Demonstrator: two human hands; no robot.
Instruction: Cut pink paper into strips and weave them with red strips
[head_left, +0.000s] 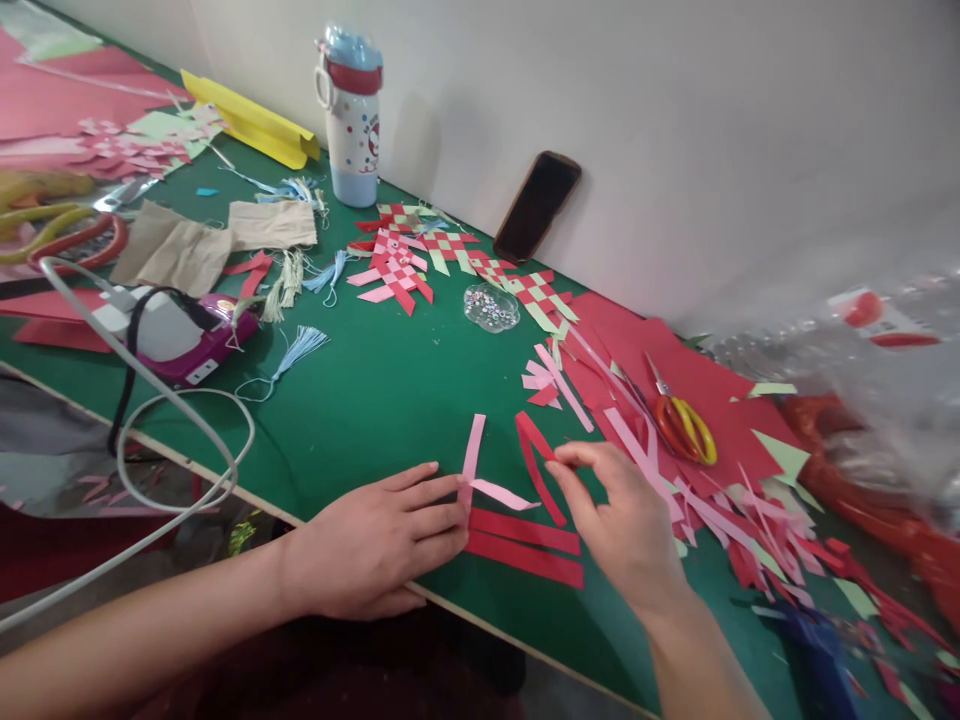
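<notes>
My left hand (397,545) lies flat on the green table, its fingertips pressing on the left ends of some paper strips. Beneath those fingertips, a pink strip (474,450) points away from me, and another pink strip (504,494) bends off to the right. Two red strips (529,559) run side by side to the right, closer to the table edge. Between thumb and forefinger, my right hand (622,520) pinches a folded red paper strip (534,468), raised in a narrow V shape. What lies under my left palm is hidden.
Red-and-yellow scissors (686,425) rest on red paper among cut strips at right. Woven paper pieces (394,265), a clear dish of beads (491,307), a bottle (355,125) and a leaning phone (538,205) stand behind. A white cable (169,395) and purple power strip (199,340) lie left.
</notes>
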